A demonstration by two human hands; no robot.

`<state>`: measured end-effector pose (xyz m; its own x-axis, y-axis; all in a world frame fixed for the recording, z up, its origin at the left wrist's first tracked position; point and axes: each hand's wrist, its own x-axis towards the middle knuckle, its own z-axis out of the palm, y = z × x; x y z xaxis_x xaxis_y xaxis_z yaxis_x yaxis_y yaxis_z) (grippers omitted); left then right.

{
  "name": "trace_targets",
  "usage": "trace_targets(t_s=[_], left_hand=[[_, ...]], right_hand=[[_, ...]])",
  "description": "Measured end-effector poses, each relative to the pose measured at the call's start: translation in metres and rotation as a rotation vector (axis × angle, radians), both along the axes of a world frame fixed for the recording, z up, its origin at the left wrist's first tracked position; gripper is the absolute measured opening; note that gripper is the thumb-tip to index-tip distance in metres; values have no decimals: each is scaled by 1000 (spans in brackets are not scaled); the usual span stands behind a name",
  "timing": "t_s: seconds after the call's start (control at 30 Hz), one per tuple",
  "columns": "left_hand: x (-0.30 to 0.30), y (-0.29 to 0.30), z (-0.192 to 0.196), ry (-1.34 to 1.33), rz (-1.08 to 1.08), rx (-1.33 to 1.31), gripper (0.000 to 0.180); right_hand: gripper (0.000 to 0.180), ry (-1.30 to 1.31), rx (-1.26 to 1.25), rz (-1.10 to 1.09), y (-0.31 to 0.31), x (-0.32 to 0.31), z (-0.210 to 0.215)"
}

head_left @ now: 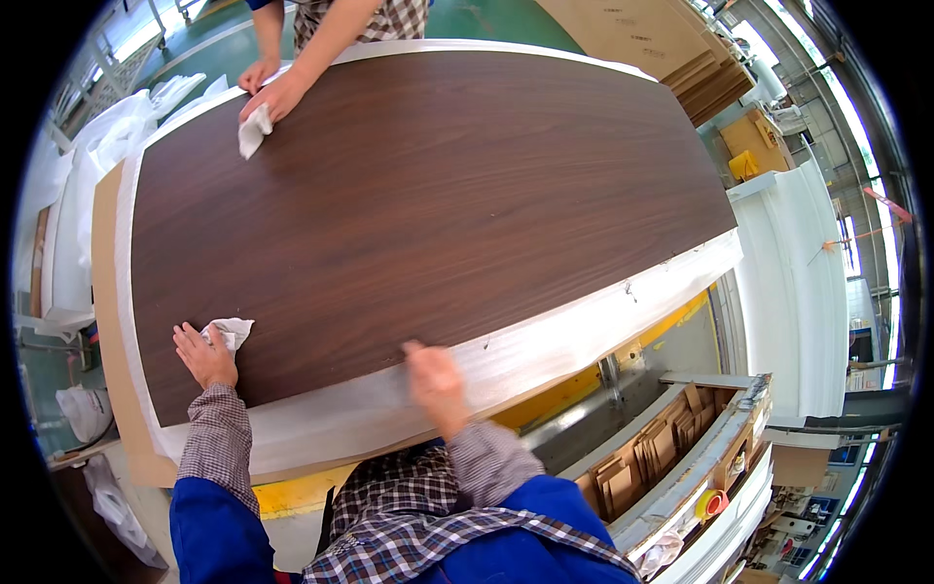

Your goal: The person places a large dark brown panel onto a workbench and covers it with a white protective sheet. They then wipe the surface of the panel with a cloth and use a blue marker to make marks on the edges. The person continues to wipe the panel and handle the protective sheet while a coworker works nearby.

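Note:
A large dark brown wood-grain panel (418, 204) lies flat in front of me. My left hand (206, 357) rests on its near left corner, gripping a crumpled white cloth (233, 332) under the palm and thumb. My right hand (435, 382) is over the panel's near edge, smeared by motion, so its fingers do not show clearly. White foam sheet (545, 326) sticks out from beneath the panel along the near side. Across from me, a co-worker's hand (280, 95) presses another white cloth (255, 131) on the far left part of the panel.
Brown cardboard (109, 292) shows under the foam at the left. To the lower right stands a bin (671, 467) of cardboard pieces, with a roll of tape (711, 503) beside it. Stacked cardboard sheets (632, 44) lean at the far right; white sheets (793, 282) are piled nearer.

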<state>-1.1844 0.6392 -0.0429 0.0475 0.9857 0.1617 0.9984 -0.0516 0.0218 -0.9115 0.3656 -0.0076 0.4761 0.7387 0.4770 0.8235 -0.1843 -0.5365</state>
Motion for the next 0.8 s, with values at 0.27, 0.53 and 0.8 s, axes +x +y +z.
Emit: trace_targets(t_s=[0.27, 0.53, 0.8], left_hand=[[5, -5, 7, -20, -8, 9, 63], [8, -8, 9, -24, -7, 21, 63], [-3, 6, 26, -37, -320, -37, 59]], right_hand=[[17, -87, -140, -665, -96, 215, 9], [17, -108, -149, -151, -2, 9, 1], [22, 123, -135, 210, 26, -36, 10]])
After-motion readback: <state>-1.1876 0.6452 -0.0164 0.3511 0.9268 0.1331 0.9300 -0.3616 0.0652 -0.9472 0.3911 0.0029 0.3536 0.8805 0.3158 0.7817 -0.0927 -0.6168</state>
